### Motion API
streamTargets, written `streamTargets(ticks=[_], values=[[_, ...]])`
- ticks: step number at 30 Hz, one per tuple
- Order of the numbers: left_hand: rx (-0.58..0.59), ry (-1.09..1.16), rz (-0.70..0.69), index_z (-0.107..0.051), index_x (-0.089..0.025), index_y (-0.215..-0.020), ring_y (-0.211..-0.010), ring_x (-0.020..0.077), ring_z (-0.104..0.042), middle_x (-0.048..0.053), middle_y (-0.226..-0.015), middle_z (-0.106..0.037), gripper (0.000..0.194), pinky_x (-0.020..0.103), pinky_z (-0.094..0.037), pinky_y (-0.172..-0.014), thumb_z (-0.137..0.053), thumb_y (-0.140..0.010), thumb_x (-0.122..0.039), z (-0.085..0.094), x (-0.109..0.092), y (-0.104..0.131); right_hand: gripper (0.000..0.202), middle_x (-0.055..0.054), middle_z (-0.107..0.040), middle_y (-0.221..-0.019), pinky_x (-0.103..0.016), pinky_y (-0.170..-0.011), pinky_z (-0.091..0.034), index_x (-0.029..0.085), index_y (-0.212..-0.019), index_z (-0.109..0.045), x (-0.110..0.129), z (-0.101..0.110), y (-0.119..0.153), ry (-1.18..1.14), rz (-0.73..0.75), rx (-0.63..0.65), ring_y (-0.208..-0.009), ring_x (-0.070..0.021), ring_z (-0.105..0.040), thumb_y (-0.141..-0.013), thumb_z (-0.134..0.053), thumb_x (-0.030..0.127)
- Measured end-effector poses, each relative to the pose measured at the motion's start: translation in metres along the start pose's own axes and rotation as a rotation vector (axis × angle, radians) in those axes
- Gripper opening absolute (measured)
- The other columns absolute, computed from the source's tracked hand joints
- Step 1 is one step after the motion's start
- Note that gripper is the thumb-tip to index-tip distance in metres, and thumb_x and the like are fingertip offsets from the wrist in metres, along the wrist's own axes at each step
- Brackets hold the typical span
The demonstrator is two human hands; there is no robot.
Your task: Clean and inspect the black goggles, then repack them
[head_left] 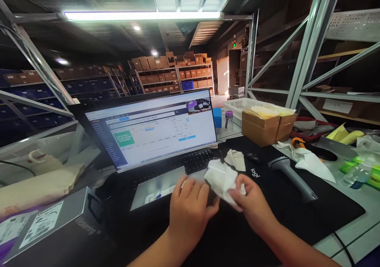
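Note:
My right hand (251, 199) pinches a crumpled white tissue (221, 178) between thumb and fingers, in front of the keyboard. Just left of it, my left hand (191, 201) has its fingers curled over the right part of a flat, glossy, tablet-like panel (150, 188). The panel lies tilted before the laptop and carries a white patch with a blue mark near its lower edge. My palm and wrist hide part of it. Beyond the tissue, a small folded pale cloth or paper (236, 160) rests on the black desk mat (332, 205).
An open laptop (154, 132) stands ahead. On the right are a barcode scanner (292, 176), white tissues (314, 164), a clear bottle (358, 174) and cardboard boxes (259, 128) of envelopes. A dark grey box (59, 227) sits at the left. Metal rack posts frame the desk.

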State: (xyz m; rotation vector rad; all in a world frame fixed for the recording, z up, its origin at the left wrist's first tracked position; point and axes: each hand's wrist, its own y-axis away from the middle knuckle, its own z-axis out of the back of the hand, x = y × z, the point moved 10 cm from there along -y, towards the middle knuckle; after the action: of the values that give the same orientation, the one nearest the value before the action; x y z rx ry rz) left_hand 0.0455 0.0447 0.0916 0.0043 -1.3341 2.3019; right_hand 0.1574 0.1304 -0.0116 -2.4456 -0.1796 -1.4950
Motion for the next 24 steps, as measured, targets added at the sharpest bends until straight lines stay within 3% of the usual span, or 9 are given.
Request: streamTargets(ticks=[4, 10, 14, 18, 24], values=[[-0.026, 0.0, 0.09, -0.061, -0.017, -0.084, -0.084, 0.024, -0.06, 0.003, -0.078, -0.07, 0.01, 0.046, -0.044, -0.097, -0.064, -0.087, -0.027, 0.003, 0.012, -0.001, 0.047, 0.006, -0.056, -0.061, -0.019, -0.049, -0.031, 0.022, -0.073, -0.045, 0.009, 0.03, -0.011, -0.024, 0.054, -0.191, -0.052, -0.0089, -0.045, -0.066, -0.087, 0.041], [0.001, -0.093, 0.028, -0.062, -0.016, -0.08, -0.084, 0.0245, -0.06, 0.005, -0.078, -0.069, 0.013, 0.047, -0.044, -0.099, -0.059, -0.088, -0.025, -0.004, 0.008, -0.007, 0.043, 0.005, -0.053, -0.064, -0.021, -0.052, -0.033, 0.021, -0.074, -0.046, -0.002, -0.007, 0.003, 0.078, 0.038, -0.024, -0.056, -0.0097, -0.042, -0.072, -0.081, 0.046], [0.049, -0.17, -0.048, -0.063, -0.015, -0.078, -0.083, 0.0239, -0.06, 0.006, -0.075, -0.067, 0.015, 0.047, -0.043, -0.1, -0.051, -0.088, -0.013, -0.016, -0.005, -0.007, 0.044, 0.006, -0.053, -0.064, -0.022, -0.054, -0.036, 0.023, -0.075, -0.043, -0.007, -0.015, 0.011, 0.073, 0.062, -0.065, -0.056, -0.0106, -0.042, -0.066, -0.083, 0.038], [0.019, -0.139, -0.113, -0.064, -0.014, -0.081, -0.084, 0.0224, -0.06, 0.006, -0.076, -0.068, 0.021, 0.045, -0.043, -0.101, -0.047, -0.089, -0.006, -0.02, -0.02, 0.0, 0.038, 0.006, -0.051, -0.062, -0.023, -0.052, -0.036, 0.024, -0.073, -0.041, -0.011, -0.009, 0.014, 0.07, 0.075, -0.172, -0.055, -0.0113, -0.042, -0.068, -0.078, 0.034], [-0.041, -0.038, -0.185, -0.067, -0.012, -0.091, -0.088, 0.0225, -0.061, 0.007, -0.086, -0.072, 0.02, 0.045, -0.042, -0.101, -0.047, -0.095, -0.014, -0.017, -0.026, 0.007, 0.041, 0.007, -0.049, -0.056, -0.023, -0.049, -0.035, 0.023, -0.065, -0.043, -0.009, -0.004, 0.013, 0.069, 0.089, -0.248, -0.051, -0.0109, -0.041, -0.06, -0.082, 0.034]])
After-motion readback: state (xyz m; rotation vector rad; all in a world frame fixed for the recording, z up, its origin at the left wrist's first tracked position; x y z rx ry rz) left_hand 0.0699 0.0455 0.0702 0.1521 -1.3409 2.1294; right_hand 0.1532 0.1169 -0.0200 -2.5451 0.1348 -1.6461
